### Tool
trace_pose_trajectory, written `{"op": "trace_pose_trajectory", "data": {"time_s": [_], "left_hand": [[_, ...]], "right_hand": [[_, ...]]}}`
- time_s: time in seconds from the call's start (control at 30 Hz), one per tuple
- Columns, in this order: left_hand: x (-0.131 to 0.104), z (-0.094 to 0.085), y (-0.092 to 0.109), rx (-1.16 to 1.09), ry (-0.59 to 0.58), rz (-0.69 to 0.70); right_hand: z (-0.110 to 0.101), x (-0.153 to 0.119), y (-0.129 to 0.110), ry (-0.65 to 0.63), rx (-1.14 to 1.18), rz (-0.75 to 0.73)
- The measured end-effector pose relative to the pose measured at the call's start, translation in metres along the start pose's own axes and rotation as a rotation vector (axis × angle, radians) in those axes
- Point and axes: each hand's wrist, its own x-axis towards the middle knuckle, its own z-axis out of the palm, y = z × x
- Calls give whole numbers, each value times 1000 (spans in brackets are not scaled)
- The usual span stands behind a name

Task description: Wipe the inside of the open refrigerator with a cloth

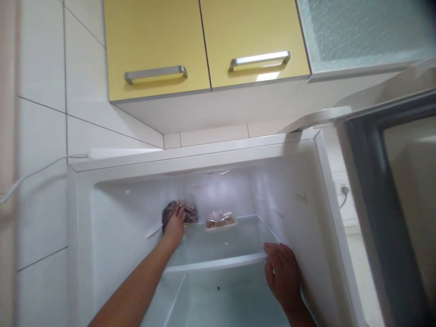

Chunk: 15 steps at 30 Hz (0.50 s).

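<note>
Inside an open fridge, my left hand (176, 224) reaches to the back left of the glass shelf (235, 240). Its fingers are closed over a dark purple bundle (191, 213) with a pale pattern, which looks like a bag or a cloth. To the right of the bundle, a small white tray of brownish food under clear wrap (220, 220) lies at the back of the shelf. My right hand (281, 268) is by the shelf's front right corner, fingers loosely bent and thumb apart, with nothing seen in it. Whether it touches the shelf edge I cannot tell.
The fridge door (368, 204) stands open on the right. Yellow wall cabinets (156, 45) with metal handles hang above. A lower compartment (221, 304) shows below the shelf. A white cable (37, 168) runs along the left tiles, and a plugged socket (343, 188) is at the right.
</note>
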Motion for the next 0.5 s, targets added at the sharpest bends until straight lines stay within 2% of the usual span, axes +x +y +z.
{"op": "trace_pose_trajectory", "data": {"time_s": [0.17, 0.27, 0.37, 0.5], "left_hand": [[29, 29, 2, -15, 5, 15], [39, 41, 4, -23, 6, 24], [39, 42, 6, -18, 5, 23], [28, 25, 8, -19, 4, 3]], "right_hand": [[5, -4, 4, 23, -7, -39], [6, -5, 5, 29, 1, -32], [7, -6, 6, 31, 2, -10], [8, -8, 7, 21, -19, -28]]}}
